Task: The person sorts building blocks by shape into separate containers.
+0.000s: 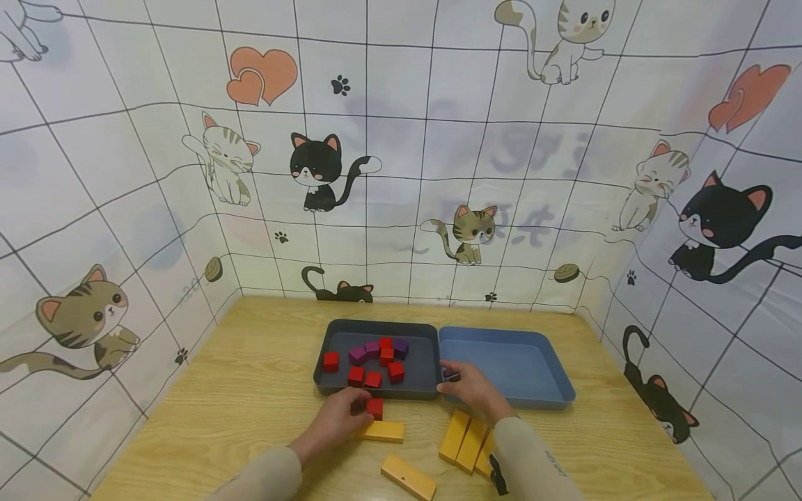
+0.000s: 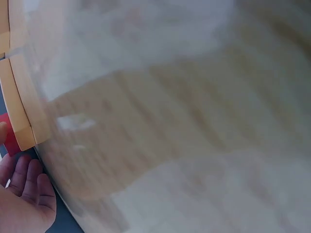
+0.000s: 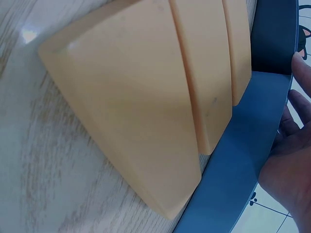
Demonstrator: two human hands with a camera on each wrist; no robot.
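My left hand pinches a red cube just in front of the dark grey tray. In the left wrist view the thumb tip meets the red cube, beside a yellow block. My right hand is over the spot where the dark tray and the blue tray adjoin, fingers slightly bent and nothing visibly held. From the right wrist, its thumb and fingers show at the rim of the blue tray. Several red cubes and purple cubes lie inside the dark tray.
A yellow block lies close to the left hand, and another yellow block is nearer the front. Three yellow blocks sit side by side under the right forearm. Cat-patterned cloth walls enclose the wooden table.
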